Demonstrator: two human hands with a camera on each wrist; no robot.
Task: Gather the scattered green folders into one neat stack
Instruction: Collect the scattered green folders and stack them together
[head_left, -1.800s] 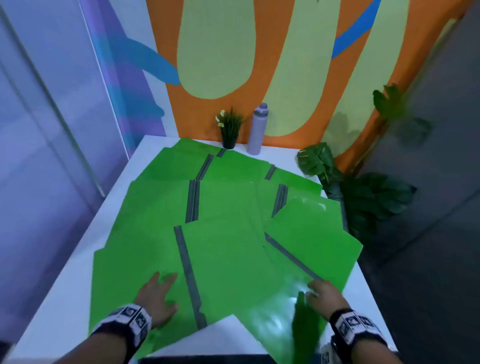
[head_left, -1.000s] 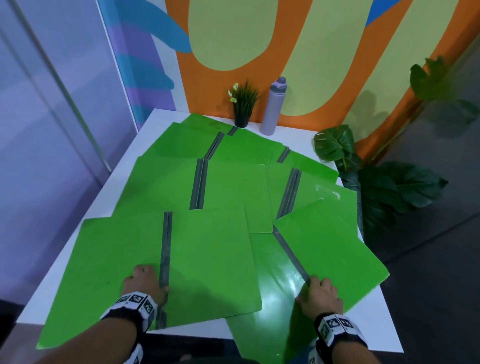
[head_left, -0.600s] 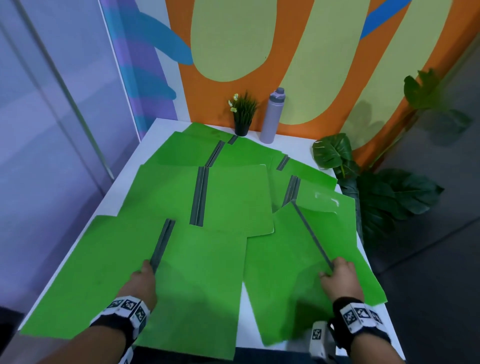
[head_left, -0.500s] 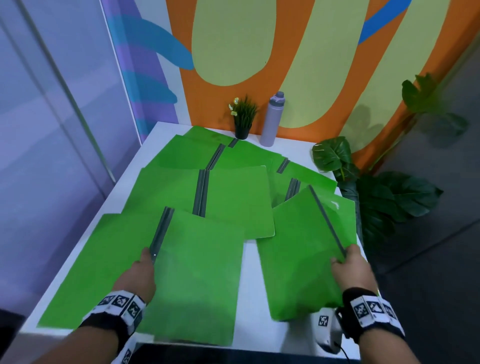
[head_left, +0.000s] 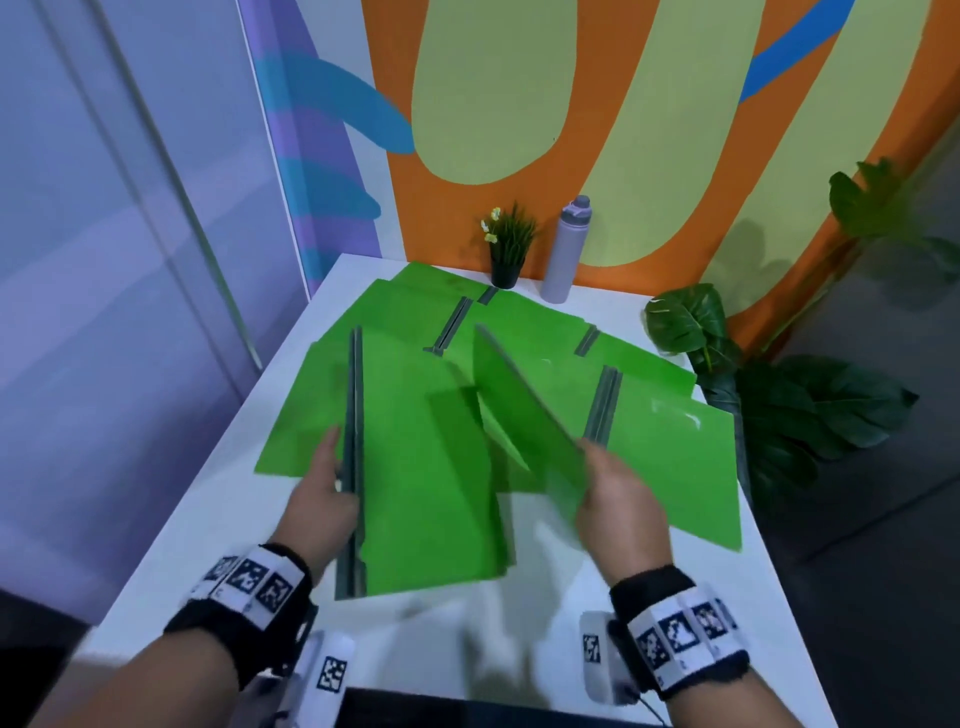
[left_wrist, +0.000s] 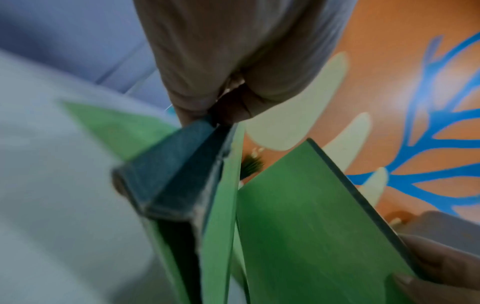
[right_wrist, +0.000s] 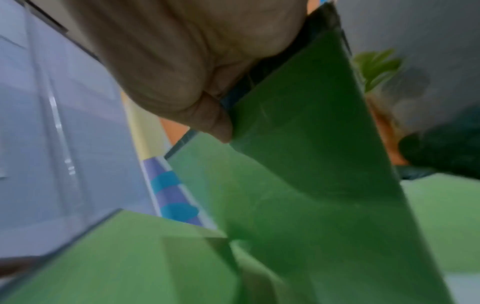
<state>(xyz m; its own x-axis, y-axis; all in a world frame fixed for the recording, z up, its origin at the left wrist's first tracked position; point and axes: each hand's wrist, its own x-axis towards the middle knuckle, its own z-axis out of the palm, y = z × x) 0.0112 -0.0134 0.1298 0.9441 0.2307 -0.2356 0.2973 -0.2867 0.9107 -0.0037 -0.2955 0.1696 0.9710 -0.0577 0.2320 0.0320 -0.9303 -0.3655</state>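
My left hand (head_left: 324, 499) grips a green folder (head_left: 426, 467) by its grey spine (head_left: 354, 457), lifted over the table's near middle. The left wrist view shows that spine (left_wrist: 179, 181) pinched under my fingers (left_wrist: 197, 102). My right hand (head_left: 613, 499) grips a second green folder (head_left: 524, 415) by its edge, tilted steeply on its side next to the first. In the right wrist view my thumb (right_wrist: 215, 121) lies on that folder (right_wrist: 311, 164). Several more green folders (head_left: 670, 452) lie overlapping on the white table (head_left: 208, 519) behind.
A small potted plant (head_left: 509, 244) and a grey bottle (head_left: 566, 249) stand at the table's far edge against the painted wall. Large leafy plants (head_left: 779, 405) sit off the table's right side. A glass partition runs along the left.
Both hands have lifted their folders off the table and swung them inward. The right folder now stands tilted on edge; the left one has closed and moved toward the centre.
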